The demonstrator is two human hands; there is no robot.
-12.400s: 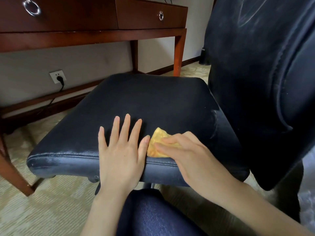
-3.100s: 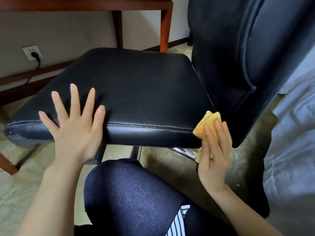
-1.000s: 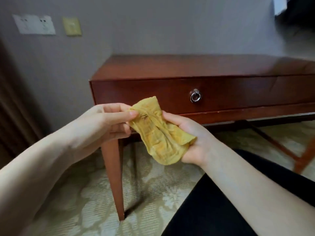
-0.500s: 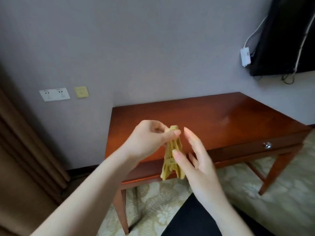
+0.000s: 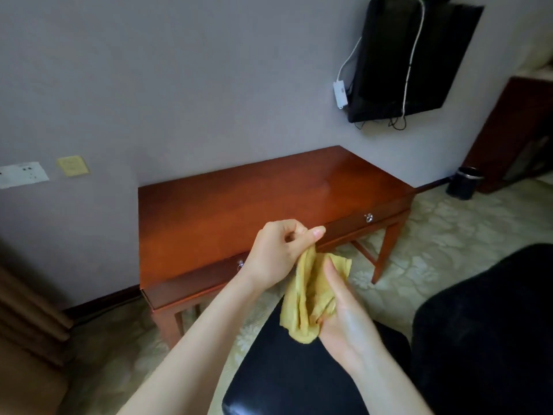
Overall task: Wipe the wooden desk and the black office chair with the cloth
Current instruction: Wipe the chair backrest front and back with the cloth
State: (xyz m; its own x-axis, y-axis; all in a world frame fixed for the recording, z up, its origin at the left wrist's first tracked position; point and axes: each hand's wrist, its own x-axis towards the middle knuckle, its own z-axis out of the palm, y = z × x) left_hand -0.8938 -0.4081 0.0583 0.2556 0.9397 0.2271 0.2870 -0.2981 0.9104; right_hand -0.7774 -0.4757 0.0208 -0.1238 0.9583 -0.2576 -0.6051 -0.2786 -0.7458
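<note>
I see the cloth, earlier a thin strip, spread wider before the surface; left hand pinches its top, right hand grips its bottom.

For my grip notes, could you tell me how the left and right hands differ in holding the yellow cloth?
The left hand pinches the yellow cloth at its top; the right hand cups its lower part, thumb across it. The left hand is higher, the right hand lower. Both grip it.

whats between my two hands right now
The yellow cloth, bunched: the left hand pinches its top and the right hand holds its lower part. Seen in the head view.
</note>
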